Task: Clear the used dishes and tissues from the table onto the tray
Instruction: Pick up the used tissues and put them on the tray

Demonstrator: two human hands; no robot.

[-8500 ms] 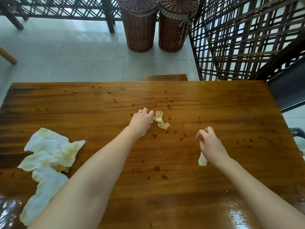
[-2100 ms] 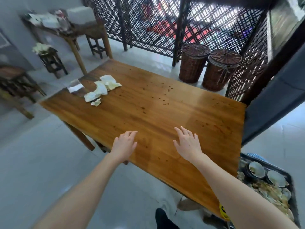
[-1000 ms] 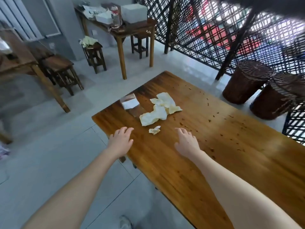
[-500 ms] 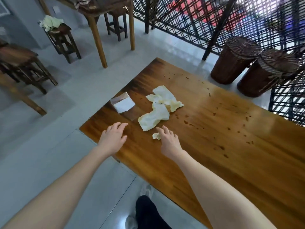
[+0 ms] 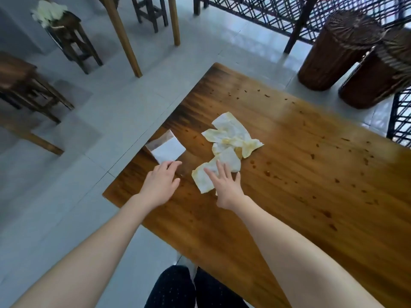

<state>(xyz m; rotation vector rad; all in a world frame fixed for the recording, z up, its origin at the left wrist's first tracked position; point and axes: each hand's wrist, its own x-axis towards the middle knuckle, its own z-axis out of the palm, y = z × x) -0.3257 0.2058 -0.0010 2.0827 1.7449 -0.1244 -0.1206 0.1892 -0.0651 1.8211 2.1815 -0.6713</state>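
At the far left a dark stool (image 5: 71,38) carries one pale crumpled bundle (image 5: 47,10), and a second stool (image 5: 151,12) stands further right among light wooden table legs. On the near left corner of the wooden table (image 5: 311,207) sits one clear holder (image 5: 165,147) with a white sheet in it. The left hand (image 5: 160,184) hovers just near of it, fingers relaxed and holding nothing; whether the fingertips touch the holder cannot be told. Just right of that lie the used tissues (image 5: 231,134), white with yellow stains, crumpled and overlapping in one loose heap on the table's left part; there seem to be three or four, but the overlap hides the exact count. The right hand (image 5: 225,185) lies flat on the nearest tissue (image 5: 204,178), fingers straight and spread, gripping nothing. Dark specks dot the tabletop to the right. Two lidded wicker baskets (image 5: 338,50) stand side by side on the floor at the far right, before a dark lattice screen (image 5: 255,10).
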